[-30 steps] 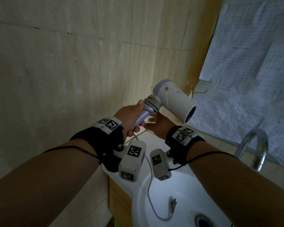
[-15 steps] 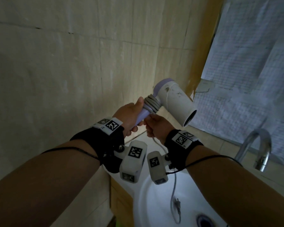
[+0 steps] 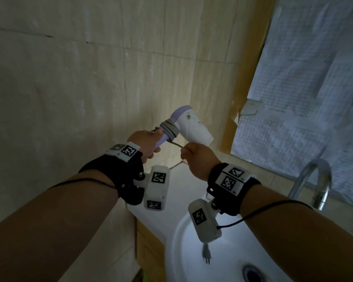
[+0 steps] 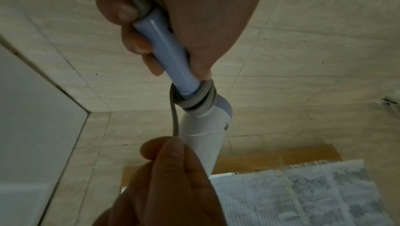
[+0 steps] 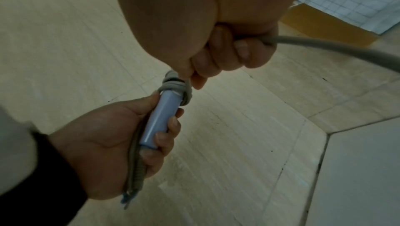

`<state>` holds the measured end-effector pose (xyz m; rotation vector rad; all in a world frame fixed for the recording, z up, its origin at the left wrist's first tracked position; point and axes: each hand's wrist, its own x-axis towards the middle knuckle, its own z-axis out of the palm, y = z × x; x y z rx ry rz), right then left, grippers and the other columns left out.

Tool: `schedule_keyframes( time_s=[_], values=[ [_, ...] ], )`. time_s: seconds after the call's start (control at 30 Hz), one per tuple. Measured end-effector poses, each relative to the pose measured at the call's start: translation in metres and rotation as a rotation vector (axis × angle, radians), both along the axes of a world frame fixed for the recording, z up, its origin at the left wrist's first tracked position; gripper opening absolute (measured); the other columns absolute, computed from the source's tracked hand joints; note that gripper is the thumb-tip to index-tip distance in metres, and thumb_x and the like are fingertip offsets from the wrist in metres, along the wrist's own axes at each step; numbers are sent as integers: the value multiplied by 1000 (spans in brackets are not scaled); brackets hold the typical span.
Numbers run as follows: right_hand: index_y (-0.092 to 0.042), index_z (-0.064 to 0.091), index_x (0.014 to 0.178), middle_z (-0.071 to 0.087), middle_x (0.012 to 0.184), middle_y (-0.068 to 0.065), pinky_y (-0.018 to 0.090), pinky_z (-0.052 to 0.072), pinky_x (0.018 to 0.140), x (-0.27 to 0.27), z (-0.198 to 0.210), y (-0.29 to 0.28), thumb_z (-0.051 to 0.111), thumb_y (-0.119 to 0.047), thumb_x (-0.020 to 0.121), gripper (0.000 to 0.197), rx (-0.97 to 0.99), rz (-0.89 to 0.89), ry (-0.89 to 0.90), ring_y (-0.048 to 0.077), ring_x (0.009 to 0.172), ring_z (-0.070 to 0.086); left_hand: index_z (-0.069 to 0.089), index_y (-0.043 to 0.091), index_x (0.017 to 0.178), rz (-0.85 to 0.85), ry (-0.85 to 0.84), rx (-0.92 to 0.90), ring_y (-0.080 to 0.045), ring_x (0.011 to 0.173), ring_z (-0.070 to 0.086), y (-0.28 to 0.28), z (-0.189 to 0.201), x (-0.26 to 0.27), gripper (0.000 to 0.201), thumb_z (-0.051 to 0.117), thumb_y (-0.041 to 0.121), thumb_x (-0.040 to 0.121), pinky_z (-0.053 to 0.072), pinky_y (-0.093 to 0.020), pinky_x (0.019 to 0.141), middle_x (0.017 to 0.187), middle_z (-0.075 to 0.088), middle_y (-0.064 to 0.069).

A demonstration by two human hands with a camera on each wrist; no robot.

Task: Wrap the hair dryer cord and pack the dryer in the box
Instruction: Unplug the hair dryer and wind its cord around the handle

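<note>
Light: dim, from the covered window (image 3: 306, 110) at right.
Shadows: forearms dark.
Blur: plug (image 3: 206, 253) smeared; wrist views soft.
Edges: wide-angle bending.

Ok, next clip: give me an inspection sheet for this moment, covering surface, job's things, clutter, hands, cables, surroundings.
Surface: white sink below the hands.
Job's things: hair dryer held up in the air; no box in view.
Clutter: nothing seen.
Grippers: left hand grips the lavender handle; right hand pinches the cord.
Cables: several grey coils sit at the top of the handle; the plug hangs over the sink.
Surroundings: beige tiled wall, metal faucet, paper-covered window.
</note>
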<state>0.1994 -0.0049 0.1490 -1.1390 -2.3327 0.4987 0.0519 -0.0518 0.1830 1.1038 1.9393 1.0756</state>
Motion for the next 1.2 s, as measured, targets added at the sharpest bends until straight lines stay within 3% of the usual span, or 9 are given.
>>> schedule_keyframes(
  time_s=[0.17, 0.3, 0.4, 0.47, 0.53, 0.63, 0.8, 1.03, 1.2],
  values=[
    [-4, 61, 88, 52, 79, 4, 24, 30, 66, 5, 14, -9, 42, -24, 94, 28, 65, 6, -38, 18, 77, 46, 59, 2, 108, 60, 62, 163, -21, 60, 51, 1, -8, -4, 49, 42, 46, 92, 37, -23, 52, 91, 63, -16],
    [-23, 44, 62, 44, 65, -5, 17, 26, 53, 9, 27, -7, 47, -21, 90, 29, 139, 24, -112, 18, 74, 44, 58, -2, 112, 32, 148, 152, -26, 83, 57, 4, -11, -3, 45, 44, 37, 93, 45, -34, 73, 93, 62, -15],
    [-18, 53, 69, 47, 65, -3, 24, 24, 53, 10, 39, -4, 47, -20, 91, 23, 236, 45, -193, 18, 73, 44, 55, -2, 118, -55, 254, 31, -34, 109, 60, 6, -8, 2, 37, 50, 21, 90, 47, -40, 90, 117, 63, -19],
    [-8, 66, 90, 58, 79, 4, 23, 26, 63, 10, 48, -2, 47, -19, 91, 22, 300, 74, -279, 18, 76, 47, 53, -3, 121, -127, 364, -75, -36, 117, 55, 6, -7, 7, 42, 56, 22, 87, 46, -40, 92, 126, 58, -21],
    [-4, 67, 98, 65, 91, 10, 23, 31, 68, 9, 55, 1, 50, -20, 89, 25, 304, 98, -313, 22, 81, 54, 50, -3, 125, -183, 509, -157, -34, 117, 55, 6, -7, 10, 56, 59, 35, 85, 44, -34, 83, 127, 57, -20],
    [-7, 67, 96, 60, 86, 4, 25, 33, 70, 5, 63, 4, 55, -22, 87, 21, 299, 120, -322, 17, 81, 52, 51, 8, 124, -180, 644, -121, -27, 112, 56, 7, -15, 7, 62, 57, 52, 81, 43, -32, 86, 118, 59, -13],
    [-10, 66, 85, 58, 76, -2, 18, 35, 55, 0, 69, 8, 62, -19, 79, 12, 253, 135, -265, 13, 73, 51, 61, 10, 104, -228, 705, -43, -23, 96, 59, 1, -16, -1, 45, 57, 49, 82, 44, -34, 87, 97, 61, -6],
    [-25, 56, 72, 52, 67, -13, 9, 35, 58, 18, 72, 26, 63, -21, 83, 14, 82, 175, -242, 2, 64, 48, 63, 25, 106, -283, 801, 43, -15, 89, 59, -8, -17, -17, 49, 49, 62, 77, 48, -31, 84, 95, 64, 3],
    [-32, 56, 66, 55, 68, -11, 17, 38, 64, 26, 74, 35, 64, -26, 83, 20, -35, 151, -174, 2, 66, 48, 63, 22, 109, -363, 806, 6, -12, 88, 57, -17, -11, -18, 40, 56, 50, 82, 40, -23, 76, 94, 59, 8]
  ],
)
